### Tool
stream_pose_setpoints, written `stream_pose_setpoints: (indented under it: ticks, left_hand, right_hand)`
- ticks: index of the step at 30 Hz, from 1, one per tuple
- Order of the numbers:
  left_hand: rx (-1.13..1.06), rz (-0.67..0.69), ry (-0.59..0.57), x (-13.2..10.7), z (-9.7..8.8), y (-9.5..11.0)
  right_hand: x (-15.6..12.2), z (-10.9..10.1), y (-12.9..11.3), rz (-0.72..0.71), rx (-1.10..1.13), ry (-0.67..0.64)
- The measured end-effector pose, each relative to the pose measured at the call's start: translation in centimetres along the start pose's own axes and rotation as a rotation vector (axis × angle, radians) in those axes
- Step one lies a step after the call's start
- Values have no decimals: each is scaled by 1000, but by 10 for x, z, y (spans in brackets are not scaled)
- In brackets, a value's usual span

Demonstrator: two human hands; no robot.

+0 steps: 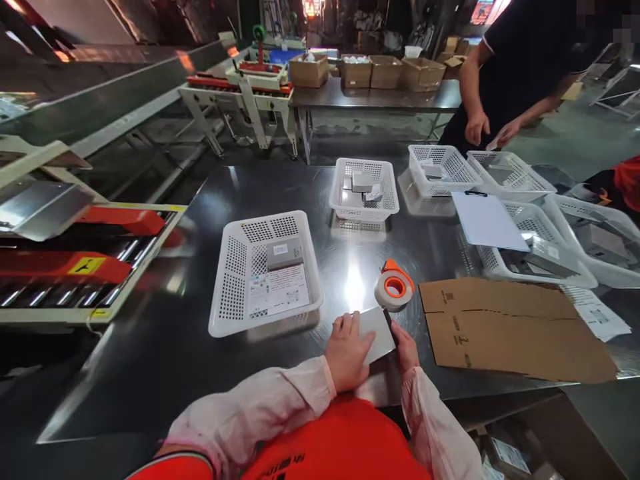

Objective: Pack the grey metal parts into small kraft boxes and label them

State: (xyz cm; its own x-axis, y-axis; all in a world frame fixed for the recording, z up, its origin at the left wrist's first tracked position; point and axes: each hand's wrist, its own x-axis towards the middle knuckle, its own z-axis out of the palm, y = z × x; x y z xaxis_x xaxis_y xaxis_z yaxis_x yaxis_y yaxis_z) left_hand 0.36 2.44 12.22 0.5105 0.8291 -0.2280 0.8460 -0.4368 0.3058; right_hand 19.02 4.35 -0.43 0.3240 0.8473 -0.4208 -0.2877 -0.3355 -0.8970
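A small flat light-grey box (379,335) with a dark edge on its right side is between my hands at the near side of the metal table. My left hand (349,351) grips its left part, fingers and thumb lying across the top. Along the dark right edge, my right hand (406,348) holds the box, its fingers partly hidden. Just beyond it rests an orange tape dispenser (395,287) with a roll of tape. A white perforated basket (220,293) to the left contains a grey box (285,253) and a printed sheet (280,292).
Flattened cardboard (515,333) covers the right of the table (190,373). A clipboard (487,220) lies over white baskets there. Another basket (364,212) with small boxes stands farther back. A roller conveyor (120,267) runs at left. Across the table stands a co-worker (530,73).
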Motion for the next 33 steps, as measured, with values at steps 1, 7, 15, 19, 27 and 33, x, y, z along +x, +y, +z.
stream_pose_setpoints:
  ticks: [1,7,15,19,27,33]
  left_hand:
    - [18,5,-2,0,1,1]
    - [23,22,-3,14,31,-16]
    - [-12,156,-36,12,54,-23]
    - [-92,-37,0,36,24,-48]
    - [-19,-506,11,78,-20,-233]
    - [-166,-386,-48,55,13,-271]
  right_hand:
    - [1,1,1,40,18,1]
    - [3,6,10,84,37,-18]
    - [1,7,4,11,-105,-1]
    - [0,4,-1,-61,-201,13]
    - [9,-4,-12,-234,-549,79]
    - [11,7,-41,-525,-674,112]
